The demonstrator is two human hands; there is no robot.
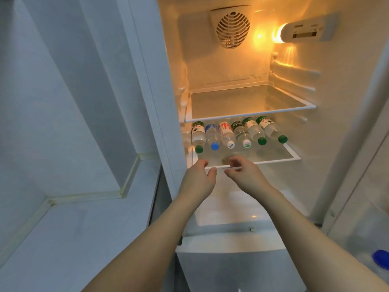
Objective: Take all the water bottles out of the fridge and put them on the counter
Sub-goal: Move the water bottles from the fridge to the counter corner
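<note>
Six water bottles (235, 132) lie side by side on the lower fridge shelf (291, 156), caps toward me. My left hand (199, 178) and right hand (245, 174) hover at the shelf's front edge, each grip loosely curled and holding nothing. The counter (63, 239) lies to my left.

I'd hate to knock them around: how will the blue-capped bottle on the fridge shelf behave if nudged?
The blue-capped bottle lies on its side on the glass shelf, so it could probably roll. Bottles close on both sides may check that. It looks full, so likely weighty.
</note>
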